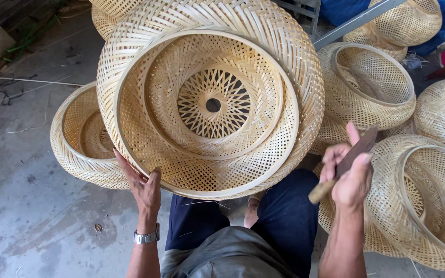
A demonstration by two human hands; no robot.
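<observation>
**Where everything sits around us**

We hold a large woven basket (209, 103) tipped on its side in front of our knees (284, 206), its open mouth facing us. Our left hand (142, 188) props its lower left rim from beneath. Our right hand (348, 177), to the right of that basket and apart from it, grips a knife (343, 163) slanting up to the right. Behind the left hand, a second basket (81, 139) lies on the concrete floor (32, 206), partly hidden by the big one. To our right several baskets (372, 85) crowd together, one (423, 201) just beside the right hand. More baskets (405, 20) lie farther back.
</observation>
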